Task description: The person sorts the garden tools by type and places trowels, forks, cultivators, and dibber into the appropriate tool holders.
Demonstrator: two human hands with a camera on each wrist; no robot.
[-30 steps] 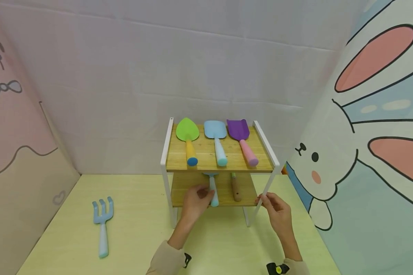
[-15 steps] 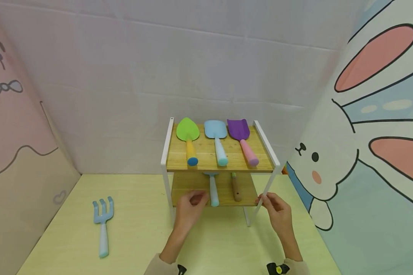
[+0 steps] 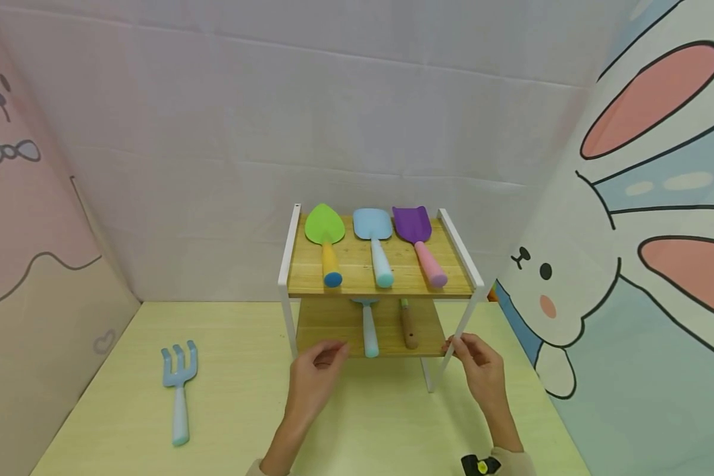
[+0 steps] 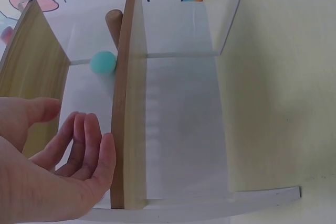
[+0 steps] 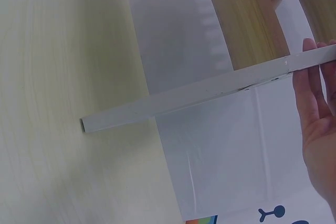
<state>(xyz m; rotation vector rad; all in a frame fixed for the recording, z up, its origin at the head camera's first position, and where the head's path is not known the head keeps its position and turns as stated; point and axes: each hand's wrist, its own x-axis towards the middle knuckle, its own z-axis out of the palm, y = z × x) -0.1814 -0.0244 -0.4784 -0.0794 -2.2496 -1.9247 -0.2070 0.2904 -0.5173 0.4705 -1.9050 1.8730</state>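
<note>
A two-tier rack with wooden shelves and a white frame stands on the table. My left hand, fingers loosely bent and holding nothing, is at the front edge of the lower shelf. To its right on that shelf lies a light blue tool's handle, its head mostly hidden beneath the upper shelf. Beside that rests a brown wooden handle with a green collar. My right hand holds the rack's right front leg between thumb and fingers, level with the lower shelf.
On the upper shelf lie a green trowel with a yellow handle, a light blue shovel, and a purple shovel with a pink handle. A light blue hand fork lies on the table at left. A white cloth hangs behind.
My left hand has let go of the light blue handle on the lower shelf and drawn back to the left and toward me. My right hand stays on the rack's leg.
</note>
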